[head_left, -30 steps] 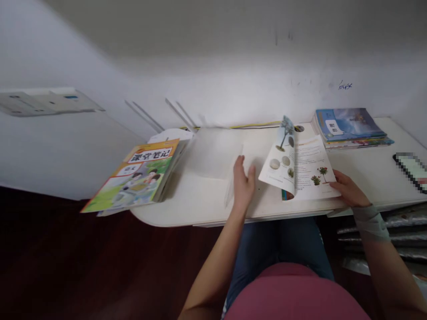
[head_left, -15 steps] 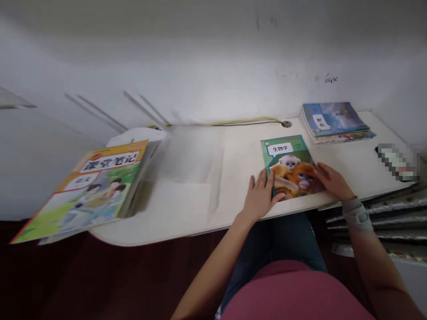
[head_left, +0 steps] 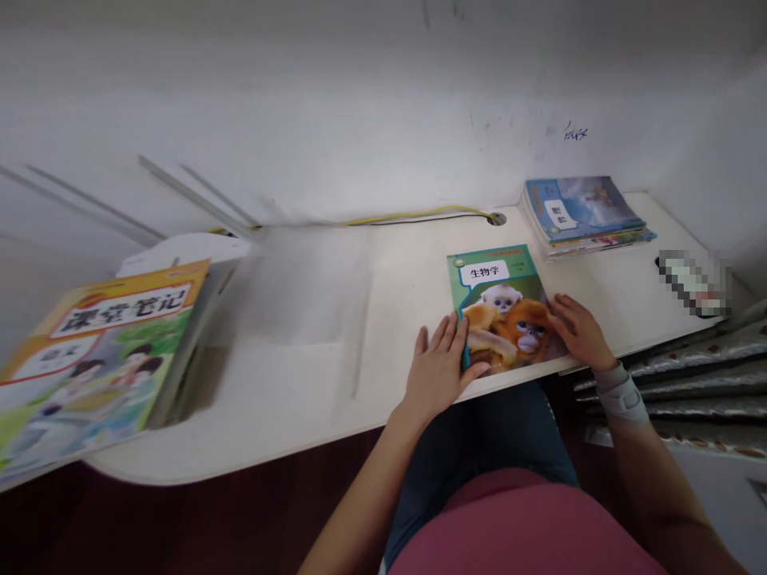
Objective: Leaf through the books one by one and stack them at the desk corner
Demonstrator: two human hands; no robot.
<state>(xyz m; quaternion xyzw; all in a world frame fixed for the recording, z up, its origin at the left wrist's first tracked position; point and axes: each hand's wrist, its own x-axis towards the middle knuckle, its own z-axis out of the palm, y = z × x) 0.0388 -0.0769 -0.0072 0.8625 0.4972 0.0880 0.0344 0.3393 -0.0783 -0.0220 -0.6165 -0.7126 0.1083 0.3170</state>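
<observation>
A green biology textbook with two monkeys on its cover lies flat near the front edge of the white desk. Along its left side rests my left hand, open, fingers stretched out and their tips at the cover's edge. My right hand touches the book's right side, its fingers apart and slightly bent; it is open too. Neither hand is wrapped around the book.
At the back right stands a stack of books with a blue one on top. A phone-like object, blurred, lies right of it. Orange-and-green workbooks are piled at the left. A yellow cable runs along the wall.
My view has turned a little to the right, so the desk and books appear farther left. Both hands stay against the sides of the textbook.
</observation>
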